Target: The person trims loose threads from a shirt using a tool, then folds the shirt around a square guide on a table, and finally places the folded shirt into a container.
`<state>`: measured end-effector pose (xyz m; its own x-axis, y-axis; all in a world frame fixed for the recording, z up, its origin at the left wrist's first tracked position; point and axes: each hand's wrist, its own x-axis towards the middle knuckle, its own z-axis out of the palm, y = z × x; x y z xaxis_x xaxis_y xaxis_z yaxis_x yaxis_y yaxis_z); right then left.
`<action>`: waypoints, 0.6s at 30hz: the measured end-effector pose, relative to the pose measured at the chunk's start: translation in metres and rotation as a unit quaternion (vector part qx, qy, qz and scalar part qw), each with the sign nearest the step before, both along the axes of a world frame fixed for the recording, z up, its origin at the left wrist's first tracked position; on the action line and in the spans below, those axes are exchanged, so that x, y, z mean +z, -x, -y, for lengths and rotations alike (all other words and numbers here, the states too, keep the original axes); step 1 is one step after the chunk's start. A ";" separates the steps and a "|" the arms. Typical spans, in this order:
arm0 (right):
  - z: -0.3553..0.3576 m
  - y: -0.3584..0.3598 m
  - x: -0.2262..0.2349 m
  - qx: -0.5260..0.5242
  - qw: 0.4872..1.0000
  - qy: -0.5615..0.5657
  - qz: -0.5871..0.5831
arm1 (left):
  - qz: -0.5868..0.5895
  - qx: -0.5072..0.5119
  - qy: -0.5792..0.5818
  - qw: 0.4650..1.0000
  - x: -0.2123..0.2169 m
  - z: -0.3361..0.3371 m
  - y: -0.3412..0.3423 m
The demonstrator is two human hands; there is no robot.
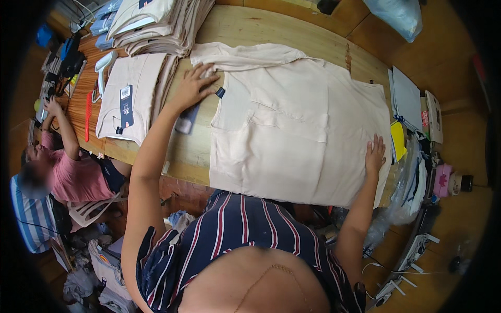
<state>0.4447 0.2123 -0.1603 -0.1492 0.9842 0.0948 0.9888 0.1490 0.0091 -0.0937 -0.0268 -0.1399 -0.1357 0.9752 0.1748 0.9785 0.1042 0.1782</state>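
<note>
A pale cream blouse lies spread on the wooden table, its neck opening toward the left and its hem toward the right. Its far sleeve is laid along the back edge in loose folds. My left hand rests at the blouse's upper left, by the sleeve and shoulder, fingers spread. Just right of those fingers shows a small dark neck label. Under my left wrist a dark tag hangs beside the neckline. My right hand lies flat on the cloth near the hem, fingers apart.
Folded cream garments with tags lie left of my arm, below a taller stack. A red ruler-like strip lies beyond them. At far left a person in pink sits. Papers and a yellow item line the right edge.
</note>
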 end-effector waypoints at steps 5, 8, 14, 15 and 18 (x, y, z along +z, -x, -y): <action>0.039 0.096 0.014 0.091 0.947 -0.067 -0.301 | 0.133 0.125 -0.228 0.956 0.020 -0.009 -0.076; 0.042 0.106 0.039 0.055 0.942 -0.126 -0.306 | 0.265 -0.002 -0.175 0.948 0.018 -0.023 -0.145; -0.028 -0.096 0.017 -0.212 0.957 -0.197 -0.008 | 0.301 -0.097 -0.172 0.933 -0.014 -0.077 -0.204; -0.033 -0.129 0.000 -0.223 0.960 -0.171 0.009 | 0.293 -0.105 -0.170 0.935 -0.021 -0.085 -0.205; -0.029 -0.158 -0.029 -0.189 0.963 -0.185 0.052 | 0.290 -0.096 -0.130 0.943 -0.016 -0.088 -0.205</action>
